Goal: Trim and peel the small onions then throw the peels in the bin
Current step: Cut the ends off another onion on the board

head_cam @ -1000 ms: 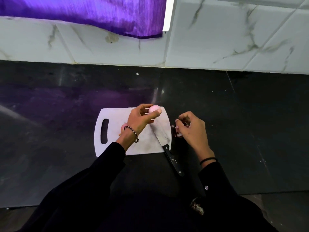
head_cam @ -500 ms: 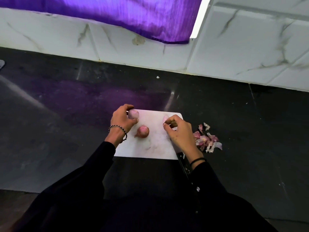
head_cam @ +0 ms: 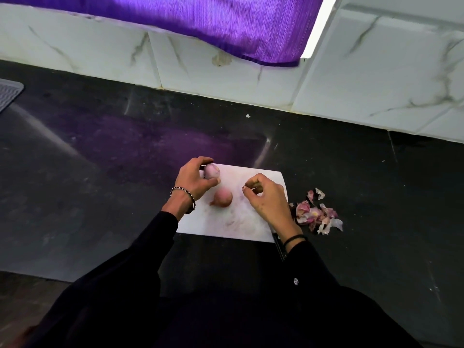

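A small, pale, peeled onion sits at the 10 o'clock corner of a white cutting board, gripped by the left hand with the fingers curled over its top and the thumb beneath. Just beside it, toward 5 o'clock, a second pinkish onion with its skin still on lies loose on the board. The right hand hovers over the board's 3 o'clock edge, thumb and forefinger tips drawn together; I cannot tell whether anything is pinched between them. A dark knife handle pokes out under that wrist. A heap of pink peels lies on the black tabletop at the board's 3 o'clock.
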Tool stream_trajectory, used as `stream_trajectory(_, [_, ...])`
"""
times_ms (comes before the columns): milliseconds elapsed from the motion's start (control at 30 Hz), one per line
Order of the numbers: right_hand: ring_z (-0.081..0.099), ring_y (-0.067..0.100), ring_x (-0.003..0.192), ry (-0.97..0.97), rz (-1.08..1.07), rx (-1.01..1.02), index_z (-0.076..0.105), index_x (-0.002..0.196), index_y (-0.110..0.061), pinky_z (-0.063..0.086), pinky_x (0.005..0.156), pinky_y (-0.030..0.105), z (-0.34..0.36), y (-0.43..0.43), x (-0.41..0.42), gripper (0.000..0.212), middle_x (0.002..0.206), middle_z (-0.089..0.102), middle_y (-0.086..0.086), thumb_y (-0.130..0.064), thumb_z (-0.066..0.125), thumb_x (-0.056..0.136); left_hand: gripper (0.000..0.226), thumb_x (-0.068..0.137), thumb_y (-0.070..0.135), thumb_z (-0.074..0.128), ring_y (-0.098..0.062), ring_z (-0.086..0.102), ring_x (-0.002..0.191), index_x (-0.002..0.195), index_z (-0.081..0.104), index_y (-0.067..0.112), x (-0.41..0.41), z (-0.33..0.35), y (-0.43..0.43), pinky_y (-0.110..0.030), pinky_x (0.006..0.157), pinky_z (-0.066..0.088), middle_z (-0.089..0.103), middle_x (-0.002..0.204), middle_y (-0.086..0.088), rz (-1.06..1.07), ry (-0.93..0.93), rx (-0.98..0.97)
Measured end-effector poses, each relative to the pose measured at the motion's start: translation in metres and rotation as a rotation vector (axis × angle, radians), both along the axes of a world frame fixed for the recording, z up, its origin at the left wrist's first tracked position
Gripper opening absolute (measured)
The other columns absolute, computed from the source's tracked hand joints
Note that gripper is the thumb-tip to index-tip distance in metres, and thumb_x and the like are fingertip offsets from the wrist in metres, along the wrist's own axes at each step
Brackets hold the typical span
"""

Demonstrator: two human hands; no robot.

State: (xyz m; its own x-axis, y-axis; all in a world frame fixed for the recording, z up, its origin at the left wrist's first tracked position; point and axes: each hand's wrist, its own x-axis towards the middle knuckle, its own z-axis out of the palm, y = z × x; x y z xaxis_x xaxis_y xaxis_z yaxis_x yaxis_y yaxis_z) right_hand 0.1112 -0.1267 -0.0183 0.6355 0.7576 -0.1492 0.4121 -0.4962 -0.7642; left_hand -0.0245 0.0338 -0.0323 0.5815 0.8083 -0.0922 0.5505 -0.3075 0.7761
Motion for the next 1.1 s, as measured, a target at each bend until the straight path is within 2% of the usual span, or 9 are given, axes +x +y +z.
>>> stream_trajectory(300, [0.068,0.008,0.085,0.0,-0.017,0.018,0.067,0.097,-0.017,0.046,0.062,0.004,0.0,-0.005,0.003,0.007,0.093,0.071,-0.005,-0.023,0.07,0.094,0.054,0.073,0.017,0.082,-0.012,0.058,0.104,0.124,0.062,0.015,0.001,0.004,-0.002,-0.02,0.086,0.042,0.063,0.122,-0.002,0.005,-0.004,-0.011])
stream_trajectory(400, [0.067,0.007,0.085,-0.002,-0.02,0.031,0.067,0.098,-0.017,0.046,0.064,0.003,0.001,-0.009,0.005,0.008,0.095,0.071,-0.005,-0.023,0.07,0.094,0.056,0.074,0.021,0.082,-0.018,0.059,0.11,0.125,0.06,0.016,0.002,0.003,-0.002,-0.026,0.091,0.045,0.062,0.123,-0.003,0.007,0.001,-0.013])
stream_trajectory(533, [0.067,0.006,0.086,-0.017,-0.038,0.035,0.068,0.1,-0.016,0.044,0.065,0.002,0.002,-0.015,0.006,0.009,0.096,0.072,-0.006,-0.023,0.07,0.094,0.05,0.081,0.034,0.077,-0.022,0.055,0.116,0.126,0.061,0.019,0.004,0.009,-0.006,-0.042,0.097,0.047,0.064,0.125,-0.002,0.006,-0.041,0.183])
stream_trajectory(600, [0.068,0.008,0.087,-0.012,-0.05,0.031,0.069,0.101,-0.015,0.043,0.065,0.001,0.003,-0.019,0.007,0.009,0.096,0.072,-0.005,-0.022,0.07,0.094,0.04,0.084,0.035,0.074,-0.02,0.058,0.111,0.121,0.065,0.021,0.007,0.016,-0.009,-0.044,0.092,0.05,0.068,0.119,0.001,-0.055,-0.073,0.284])
stream_trajectory(667, [0.068,0.008,0.087,-0.015,-0.056,0.018,0.069,0.101,-0.016,0.043,0.066,0.001,0.003,-0.023,0.006,0.01,0.097,0.072,-0.005,-0.023,0.07,0.095,0.029,0.086,0.037,0.071,-0.011,0.063,0.098,0.113,0.068,0.026,0.011,0.024,-0.009,-0.042,0.085,0.053,0.07,0.105,0.01,-0.163,-0.053,0.269])
stream_trajectory(767, [0.065,0.001,0.082,-0.037,-0.074,-0.001,0.07,0.101,-0.018,0.041,0.066,0.003,0.002,-0.031,0.006,0.01,0.094,0.07,-0.01,-0.025,0.07,0.094,0.029,0.086,0.053,0.065,-0.003,0.063,0.087,0.108,0.066,0.034,0.019,0.035,-0.013,-0.036,0.076,0.055,0.068,0.097,0.019,-0.369,0.233,0.297])
stream_trajectory(867, [0.059,-0.007,0.078,-0.047,-0.086,-0.029,0.069,0.101,-0.02,0.041,0.063,0.002,0.0,-0.039,0.006,0.008,0.09,0.065,-0.014,-0.025,0.07,0.094,0.05,0.081,0.067,0.062,-0.011,0.055,0.11,0.116,0.062,0.032,0.022,0.038,-0.022,-0.034,0.078,0.052,0.065,0.11,0.014,-0.471,0.5,0.393])
stream_trajectory(967, [0.063,-0.004,0.08,-0.033,-0.107,-0.021,0.069,0.1,-0.02,0.054,0.069,0.014,-0.002,-0.051,0.006,0.009,0.092,0.069,-0.011,-0.024,0.072,0.092,0.065,0.075,0.067,0.067,-0.018,0.05,0.12,0.125,0.056,0.028,0.02,0.036,-0.03,-0.036,0.082,0.049,0.059,0.12,0.009,-0.496,0.637,0.341])
stream_trajectory(1100, [0.065,0.002,0.083,-0.012,-0.122,-0.044,0.068,0.1,-0.018,0.054,0.071,0.02,-0.005,-0.065,0.005,0.014,0.094,0.07,-0.007,-0.024,0.076,0.09,0.071,0.07,0.061,0.075,-0.023,0.058,0.112,0.129,0.053,0.027,0.019,0.033,-0.036,-0.041,0.085,0.05,0.055,0.125,0.007,-0.528,0.698,0.313])
